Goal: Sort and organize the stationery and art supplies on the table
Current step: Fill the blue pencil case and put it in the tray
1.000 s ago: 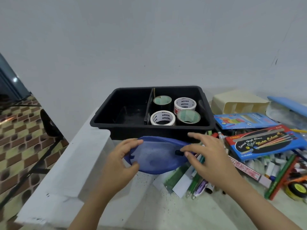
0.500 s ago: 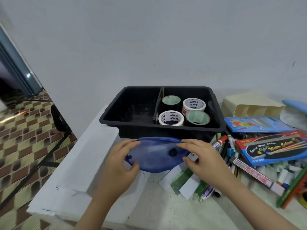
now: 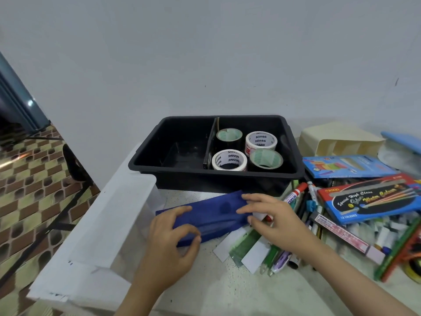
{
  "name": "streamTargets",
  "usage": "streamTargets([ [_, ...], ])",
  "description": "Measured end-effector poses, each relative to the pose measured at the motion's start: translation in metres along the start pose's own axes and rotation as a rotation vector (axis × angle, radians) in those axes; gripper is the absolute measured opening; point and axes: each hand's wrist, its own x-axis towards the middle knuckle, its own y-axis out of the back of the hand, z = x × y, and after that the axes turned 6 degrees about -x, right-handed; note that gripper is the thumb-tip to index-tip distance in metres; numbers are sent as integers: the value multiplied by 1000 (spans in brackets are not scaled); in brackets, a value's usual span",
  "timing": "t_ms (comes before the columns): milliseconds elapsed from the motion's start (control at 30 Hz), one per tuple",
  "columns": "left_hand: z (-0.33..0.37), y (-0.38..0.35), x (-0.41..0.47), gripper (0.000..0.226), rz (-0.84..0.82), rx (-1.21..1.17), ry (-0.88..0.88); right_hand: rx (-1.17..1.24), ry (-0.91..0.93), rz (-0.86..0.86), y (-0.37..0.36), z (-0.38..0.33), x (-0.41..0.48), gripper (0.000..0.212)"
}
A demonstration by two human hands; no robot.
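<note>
A translucent blue plastic pouch [image 3: 211, 213] lies folded flat on the table in front of the black divided tray [image 3: 173, 169]. My left hand [image 3: 169, 242] pinches its near left edge. My right hand [image 3: 273, 221] presses fingertips on its right end, over a red-capped marker. The tray's right compartment holds several tape rolls [image 3: 229, 159]; its left compartment is bare. Markers and pens [image 3: 303, 197] lie heaped to the right of the pouch.
A clear plastic bin [image 3: 118, 201] stands at the left table edge. At the right lie a watercolour box [image 3: 369, 199], a blue crayon box [image 3: 346, 166], a cream organiser [image 3: 339, 142], paint tubes and white cards [image 3: 250, 249]. Tiled floor drops away on the left.
The pouch went from a rounded, opened shape to folded flat and lower on the table. Both hands moved down and closer together on it.
</note>
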Motion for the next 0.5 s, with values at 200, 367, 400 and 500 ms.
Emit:
streamTargets([
  [200, 20, -15, 11, 16, -91, -158, -16, -151, -26, -123, 31, 9, -14, 29],
  [367, 31, -27, 24, 22, -84, -324, 41, -468, 37, -277, 28, 13, -32, 34],
  [400, 33, -29, 27, 22, -75, -346, 55, -488, 42, -286, 26, 12, -33, 34],
  [500, 37, -36, 31, 24, -70, -426, 134, -506, 28, -316, 26, 9, -36, 35],
])
